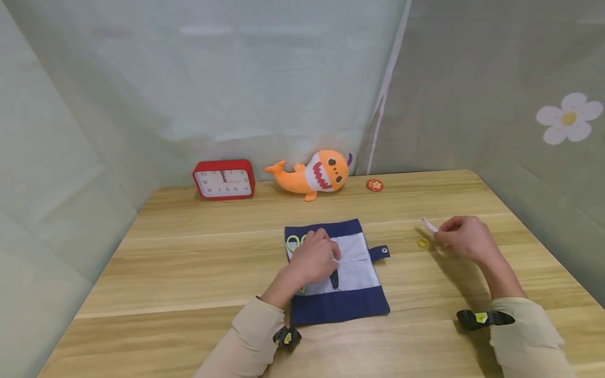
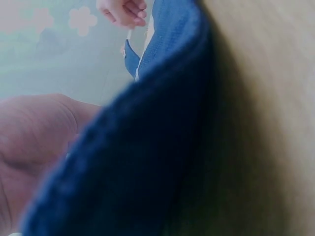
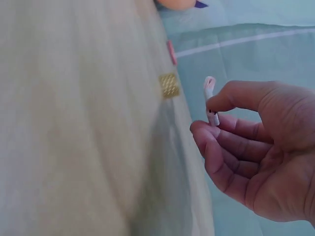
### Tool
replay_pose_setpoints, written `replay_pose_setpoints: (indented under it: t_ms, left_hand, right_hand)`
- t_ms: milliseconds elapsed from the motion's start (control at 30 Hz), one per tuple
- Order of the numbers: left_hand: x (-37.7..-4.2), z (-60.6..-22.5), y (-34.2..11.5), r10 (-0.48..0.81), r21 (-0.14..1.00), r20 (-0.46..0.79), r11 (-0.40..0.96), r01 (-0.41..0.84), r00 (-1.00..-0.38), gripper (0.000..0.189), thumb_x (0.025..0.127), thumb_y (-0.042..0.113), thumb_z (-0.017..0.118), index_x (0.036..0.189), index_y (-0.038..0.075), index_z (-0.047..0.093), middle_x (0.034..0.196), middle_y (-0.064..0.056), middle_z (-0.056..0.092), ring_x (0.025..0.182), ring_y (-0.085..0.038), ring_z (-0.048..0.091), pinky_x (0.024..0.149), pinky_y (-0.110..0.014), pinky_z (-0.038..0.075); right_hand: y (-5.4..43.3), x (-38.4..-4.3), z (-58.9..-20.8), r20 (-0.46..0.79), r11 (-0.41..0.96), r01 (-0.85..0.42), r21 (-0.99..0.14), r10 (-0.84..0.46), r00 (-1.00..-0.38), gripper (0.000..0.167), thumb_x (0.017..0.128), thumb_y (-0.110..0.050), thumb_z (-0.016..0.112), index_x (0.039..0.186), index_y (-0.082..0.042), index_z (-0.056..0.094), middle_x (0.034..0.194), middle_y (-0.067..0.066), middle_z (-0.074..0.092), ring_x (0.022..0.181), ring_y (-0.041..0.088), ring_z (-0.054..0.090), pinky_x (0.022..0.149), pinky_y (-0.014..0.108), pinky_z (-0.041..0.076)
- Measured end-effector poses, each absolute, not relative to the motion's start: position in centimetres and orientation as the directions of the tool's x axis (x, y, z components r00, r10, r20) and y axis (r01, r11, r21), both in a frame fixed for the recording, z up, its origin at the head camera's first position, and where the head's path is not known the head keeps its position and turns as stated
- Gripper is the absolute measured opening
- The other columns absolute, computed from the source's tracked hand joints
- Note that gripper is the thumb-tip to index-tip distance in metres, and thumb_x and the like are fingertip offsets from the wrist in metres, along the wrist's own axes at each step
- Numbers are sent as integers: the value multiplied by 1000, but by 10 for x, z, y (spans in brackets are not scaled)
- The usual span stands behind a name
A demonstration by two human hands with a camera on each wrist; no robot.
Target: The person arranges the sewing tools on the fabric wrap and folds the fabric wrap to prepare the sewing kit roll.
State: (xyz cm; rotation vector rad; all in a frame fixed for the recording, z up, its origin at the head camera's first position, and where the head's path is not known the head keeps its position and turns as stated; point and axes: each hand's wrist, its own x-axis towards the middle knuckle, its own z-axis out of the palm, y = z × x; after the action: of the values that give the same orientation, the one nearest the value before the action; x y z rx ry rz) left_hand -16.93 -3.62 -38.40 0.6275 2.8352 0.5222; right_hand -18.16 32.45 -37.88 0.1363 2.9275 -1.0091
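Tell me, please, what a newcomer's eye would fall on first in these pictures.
The orange plush toy at the back of the table would probably catch it first, with the red clock to its left. Next come the navy pouch, lying open in front, and, further right, the right grip pinching a small whitish item.

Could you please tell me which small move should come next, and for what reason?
Perhaps the right grip should carry the small white strip over to the blue pouch and lay it on the pale lining. It pinches this strip above the table, while the pouch lies open and green scissors are already there, so it looks like a fitting place.
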Motion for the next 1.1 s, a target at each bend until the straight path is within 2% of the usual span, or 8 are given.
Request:
replay_pose_setpoints:
  t_ms: [200,467,600,800,1100]
  left_hand:
    - [-171,-385,-37,440,382,-112,847,371,-891,5,98,23,76,101,20,79,123,-6,60,113,-24,48,90,-38,49]
    - [-172,-386,-38,445,399,-111,839,370,-889,5,97,22,77,101,19,80,120,-6,60,111,-24,49,89,-38,48]
    - [-173,-386,-39,453,401,-104,834,379,-885,6,97,22,77,100,19,80,114,-5,61,106,-23,48,87,-36,46]
    - [-175,-387,-38,462,393,-94,831,393,-882,7,96,24,77,100,20,80,104,-3,62,102,-22,48,84,-34,43]
    - [-176,-387,-38,452,398,-104,835,379,-886,8,97,25,76,100,19,80,103,-3,61,100,-22,48,79,-33,43]
  right_hand:
    - [308,-188,-370,-63,702,79,-707,49,-997,34,97,-22,74,112,6,67,92,9,77,76,13,70,66,29,58]
    - [276,-196,-364,-67,665,39,-746,-17,-998,29,96,-18,74,111,6,68,93,17,76,75,18,68,64,32,57]
    - [262,-199,-363,-85,657,37,-753,-42,-996,28,96,-17,75,112,5,68,94,16,74,77,21,68,64,32,56]
    - [245,-202,-367,-108,639,34,-768,-77,-991,28,96,-16,77,113,4,69,99,15,73,81,23,69,72,32,60]
    - [221,-206,-370,-78,605,-38,-796,-164,-983,23,93,-16,79,108,0,72,92,11,73,76,20,66,70,31,57]
